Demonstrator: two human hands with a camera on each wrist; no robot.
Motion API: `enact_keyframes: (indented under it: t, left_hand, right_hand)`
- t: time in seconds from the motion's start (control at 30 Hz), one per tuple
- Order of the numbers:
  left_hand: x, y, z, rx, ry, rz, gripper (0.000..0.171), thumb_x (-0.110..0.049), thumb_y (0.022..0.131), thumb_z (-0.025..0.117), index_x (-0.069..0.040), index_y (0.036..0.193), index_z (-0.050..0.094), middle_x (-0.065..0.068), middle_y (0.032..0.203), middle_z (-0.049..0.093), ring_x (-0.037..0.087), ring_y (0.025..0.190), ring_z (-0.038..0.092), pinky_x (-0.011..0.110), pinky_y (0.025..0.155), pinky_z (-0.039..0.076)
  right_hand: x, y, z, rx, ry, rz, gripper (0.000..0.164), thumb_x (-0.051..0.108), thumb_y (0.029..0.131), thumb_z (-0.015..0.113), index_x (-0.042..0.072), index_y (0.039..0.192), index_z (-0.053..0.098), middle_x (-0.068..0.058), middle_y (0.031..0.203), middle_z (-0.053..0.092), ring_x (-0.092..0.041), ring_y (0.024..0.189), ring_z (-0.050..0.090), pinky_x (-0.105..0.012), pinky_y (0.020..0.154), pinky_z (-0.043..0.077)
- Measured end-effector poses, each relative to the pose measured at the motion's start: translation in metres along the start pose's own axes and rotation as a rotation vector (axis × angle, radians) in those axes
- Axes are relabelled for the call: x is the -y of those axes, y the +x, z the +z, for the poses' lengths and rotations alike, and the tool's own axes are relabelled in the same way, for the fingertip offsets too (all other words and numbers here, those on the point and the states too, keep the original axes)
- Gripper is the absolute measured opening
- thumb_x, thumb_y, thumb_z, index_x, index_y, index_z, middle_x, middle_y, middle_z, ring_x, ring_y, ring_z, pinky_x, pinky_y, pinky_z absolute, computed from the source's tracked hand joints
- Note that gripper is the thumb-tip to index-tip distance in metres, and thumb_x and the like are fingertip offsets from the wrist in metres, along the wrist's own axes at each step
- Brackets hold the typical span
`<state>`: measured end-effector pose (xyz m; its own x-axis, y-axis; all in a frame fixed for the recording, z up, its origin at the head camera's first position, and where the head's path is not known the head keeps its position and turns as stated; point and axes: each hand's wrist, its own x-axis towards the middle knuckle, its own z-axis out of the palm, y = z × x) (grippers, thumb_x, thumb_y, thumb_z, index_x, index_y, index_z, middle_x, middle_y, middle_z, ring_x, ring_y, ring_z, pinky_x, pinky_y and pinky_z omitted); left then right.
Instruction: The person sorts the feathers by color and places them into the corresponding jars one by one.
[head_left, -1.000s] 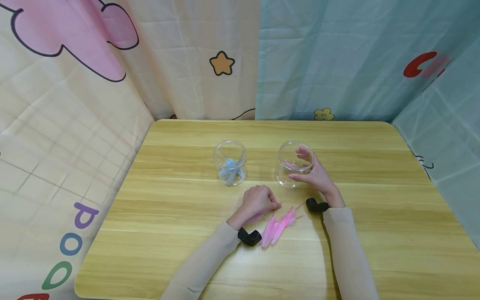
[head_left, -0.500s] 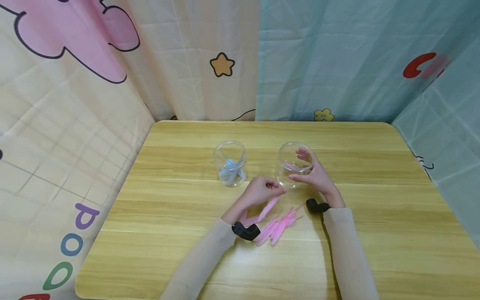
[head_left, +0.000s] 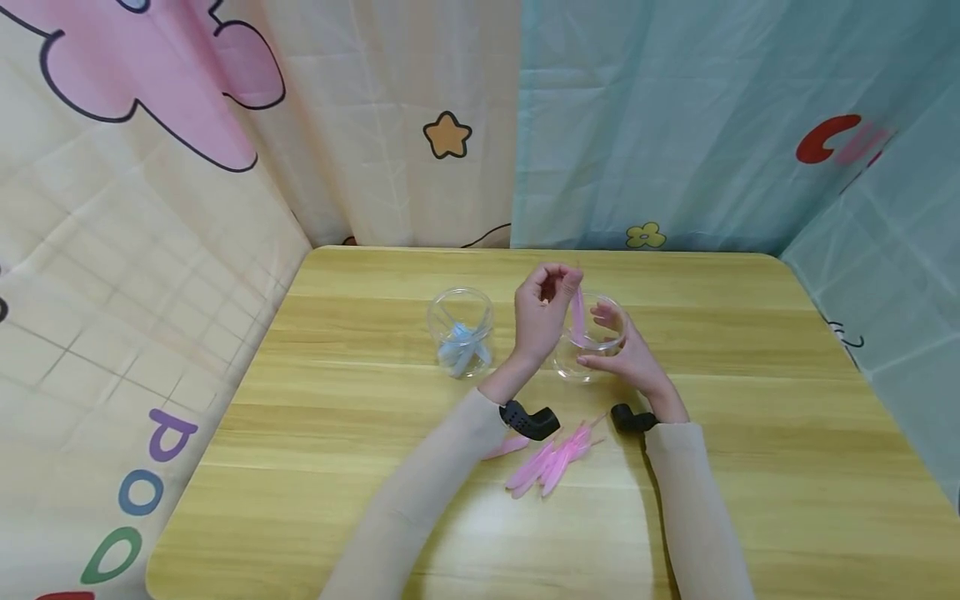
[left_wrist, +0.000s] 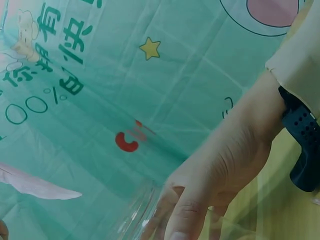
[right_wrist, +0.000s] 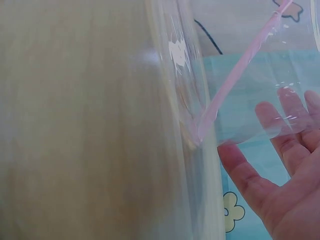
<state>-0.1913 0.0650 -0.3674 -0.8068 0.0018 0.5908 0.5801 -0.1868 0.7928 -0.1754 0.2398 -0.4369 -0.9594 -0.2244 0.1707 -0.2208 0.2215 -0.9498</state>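
One pink feather point(head_left: 578, 317) hangs at the mouth of the clear jar point(head_left: 567, 363), left hand point(head_left: 542, 321) pinching it at ten o'clock, right hand point(head_left: 633, 354) cupping the wall at four, and a loosened pinch could drop it outside!

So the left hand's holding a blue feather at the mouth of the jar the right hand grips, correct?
Not quite: the feather is pink, not blue, as the head view shows. The left hand does hold it at the mouth of the jar the right hand grips.
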Motion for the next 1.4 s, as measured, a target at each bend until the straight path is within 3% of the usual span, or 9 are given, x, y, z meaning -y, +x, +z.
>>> enact_keyframes:
  t: [0.13,0.3,0.4,0.63,0.87,0.97,1.07,1.17,1.4]
  left_hand:
    - [-0.008,0.002,0.007,-0.045,0.013,0.097,0.006,0.006,0.089,0.06,0.01,0.092,0.057,0.011,0.069,0.049,0.008,0.061,0.037,0.02,0.056,0.03]
    - [0.001,-0.002,0.009,-0.01,0.085,0.129,0.005,0.006,0.086,0.063,0.007,0.09,0.06,0.013,0.069,0.048,0.011,0.061,0.038,0.02,0.056,0.031]
    - [0.007,-0.008,0.006,0.034,0.127,0.098,0.006,0.004,0.085,0.066,0.007,0.089,0.062,0.013,0.07,0.048,0.012,0.061,0.038,0.02,0.055,0.03]
    - [0.05,-0.029,-0.012,0.103,0.16,-0.001,0.015,-0.003,0.085,0.069,0.005,0.097,0.065,0.013,0.069,0.047,0.013,0.059,0.036,0.021,0.054,0.028]
    - [0.052,-0.05,-0.037,0.128,0.284,-0.068,0.015,-0.017,0.087,0.071,-0.004,0.09,0.065,0.006,0.07,0.047,0.012,0.062,0.04,0.022,0.055,0.032]
    - [0.046,-0.06,-0.046,0.228,0.439,-0.15,0.019,-0.03,0.087,0.07,-0.011,0.084,0.065,0.002,0.071,0.05,0.01,0.062,0.043,0.022,0.055,0.035]
    - [0.039,-0.072,-0.052,0.415,0.608,-0.284,0.025,-0.044,0.086,0.067,-0.021,0.079,0.065,-0.006,0.072,0.053,0.007,0.061,0.046,0.022,0.053,0.038]
    - [0.037,-0.084,-0.055,0.597,0.773,-0.351,0.031,-0.058,0.083,0.063,-0.028,0.074,0.064,-0.014,0.068,0.054,0.004,0.06,0.048,0.023,0.051,0.04]
    - [0.03,-0.103,-0.055,0.814,1.06,-0.33,0.039,-0.065,0.073,0.067,-0.03,0.059,0.058,-0.016,0.06,0.05,0.006,0.062,0.047,0.026,0.055,0.038]
  right_hand:
    - [-0.001,-0.001,0.001,0.002,-0.005,0.01,0.09,0.003,0.076,0.078,0.007,0.146,0.022,-0.025,0.145,0.027,-0.044,0.132,0.024,-0.063,0.101,0.025]
    - [-0.002,-0.001,0.001,0.003,-0.016,0.005,0.09,0.003,0.076,0.079,0.005,0.146,0.022,-0.024,0.145,0.026,-0.043,0.131,0.024,-0.062,0.1,0.027]
    - [-0.002,0.0,0.001,0.003,-0.019,0.003,0.091,0.003,0.075,0.079,0.005,0.146,0.022,-0.023,0.145,0.026,-0.042,0.131,0.024,-0.061,0.1,0.027]
    - [-0.004,0.002,0.0,-0.001,-0.018,-0.009,0.09,0.001,0.075,0.078,0.004,0.145,0.022,-0.024,0.143,0.029,-0.044,0.13,0.025,-0.064,0.1,0.025]
    - [-0.004,0.003,0.0,-0.001,-0.016,-0.028,0.089,-0.002,0.074,0.078,0.002,0.144,0.023,-0.027,0.142,0.029,-0.044,0.13,0.025,-0.064,0.101,0.021]
    - [-0.003,0.003,0.0,-0.003,-0.012,-0.033,0.088,-0.004,0.074,0.077,0.001,0.143,0.023,-0.028,0.142,0.029,-0.044,0.13,0.025,-0.064,0.101,0.021]
    - [-0.002,0.004,0.001,-0.005,0.005,-0.044,0.086,-0.008,0.073,0.075,-0.002,0.142,0.024,-0.031,0.141,0.027,-0.045,0.129,0.024,-0.065,0.101,0.02]
    - [-0.002,0.004,0.0,-0.003,0.006,-0.045,0.086,-0.009,0.073,0.075,-0.002,0.142,0.023,-0.031,0.141,0.027,-0.045,0.129,0.024,-0.065,0.101,0.019]
    - [-0.002,0.005,0.001,-0.002,-0.01,-0.031,0.086,-0.005,0.074,0.077,-0.001,0.142,0.025,-0.03,0.142,0.028,-0.042,0.13,0.025,-0.063,0.102,0.02]
